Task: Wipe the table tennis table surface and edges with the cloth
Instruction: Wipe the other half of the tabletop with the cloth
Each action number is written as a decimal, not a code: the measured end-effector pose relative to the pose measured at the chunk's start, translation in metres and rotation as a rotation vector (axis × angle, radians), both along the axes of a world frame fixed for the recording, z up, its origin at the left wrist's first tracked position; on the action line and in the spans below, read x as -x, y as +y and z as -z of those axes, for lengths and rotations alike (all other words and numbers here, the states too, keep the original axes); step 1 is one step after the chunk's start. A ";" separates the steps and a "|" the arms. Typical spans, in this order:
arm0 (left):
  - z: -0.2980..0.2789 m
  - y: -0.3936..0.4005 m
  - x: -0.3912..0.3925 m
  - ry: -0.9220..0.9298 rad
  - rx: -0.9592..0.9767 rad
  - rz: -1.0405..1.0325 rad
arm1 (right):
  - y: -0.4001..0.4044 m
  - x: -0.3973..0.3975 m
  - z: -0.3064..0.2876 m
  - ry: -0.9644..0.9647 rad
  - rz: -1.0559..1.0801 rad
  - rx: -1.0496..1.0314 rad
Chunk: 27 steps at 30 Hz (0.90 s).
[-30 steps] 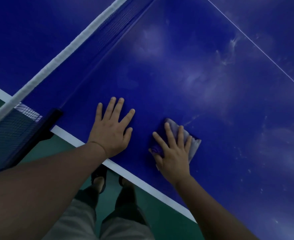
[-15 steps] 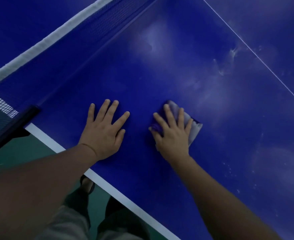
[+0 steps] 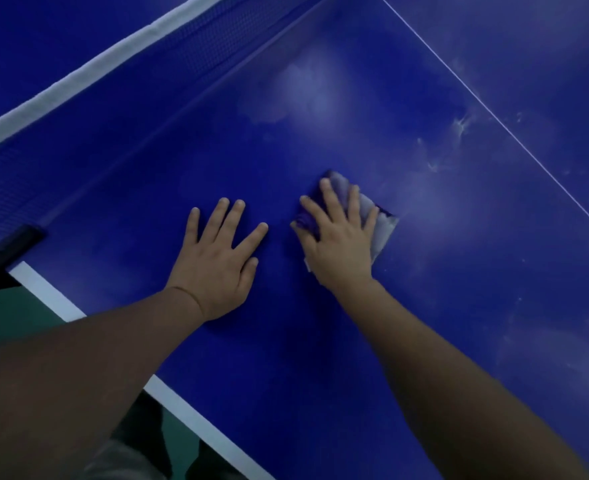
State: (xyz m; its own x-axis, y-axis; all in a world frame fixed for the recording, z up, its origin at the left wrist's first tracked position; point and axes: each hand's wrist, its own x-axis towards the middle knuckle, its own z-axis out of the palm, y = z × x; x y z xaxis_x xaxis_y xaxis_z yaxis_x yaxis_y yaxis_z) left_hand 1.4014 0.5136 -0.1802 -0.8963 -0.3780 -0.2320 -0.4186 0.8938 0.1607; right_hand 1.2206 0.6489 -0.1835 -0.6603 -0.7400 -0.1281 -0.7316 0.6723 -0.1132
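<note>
We press our right hand [image 3: 338, 242], fingers flat, on the cloth [image 3: 381, 225] midway between tabletop [image 3: 424, 323] side edge and centre line; our spread left hand [image 3: 217, 268] braces our lean.

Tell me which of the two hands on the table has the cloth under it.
The right hand: its straight fingers press the cloth onto the blue table. The left hand lies flat on bare surface.
</note>
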 end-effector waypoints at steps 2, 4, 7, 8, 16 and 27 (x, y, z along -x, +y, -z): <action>0.000 0.000 0.005 0.000 -0.007 -0.007 | 0.020 0.006 0.000 -0.021 0.200 -0.005; 0.001 -0.002 0.010 -0.004 -0.009 0.007 | 0.038 -0.007 -0.001 -0.035 0.290 -0.014; 0.002 -0.004 0.019 0.004 -0.010 0.027 | 0.042 -0.038 0.003 -0.002 0.068 -0.014; 0.002 -0.005 0.021 0.000 -0.003 0.034 | 0.034 -0.040 0.005 0.012 -0.024 -0.006; 0.003 -0.005 0.053 0.009 -0.004 0.043 | 0.015 0.048 -0.002 -0.031 0.294 0.012; 0.002 -0.015 0.121 -0.005 0.033 0.137 | -0.008 0.074 0.007 -0.030 0.159 0.021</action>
State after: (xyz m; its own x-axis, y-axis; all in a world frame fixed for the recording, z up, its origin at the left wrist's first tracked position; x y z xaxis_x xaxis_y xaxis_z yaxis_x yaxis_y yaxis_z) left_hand 1.2801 0.4984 -0.1824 -0.9388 -0.2599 -0.2259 -0.2933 0.9473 0.1287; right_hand 1.1464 0.6408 -0.1907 -0.7655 -0.6289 -0.1355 -0.6119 0.7768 -0.1487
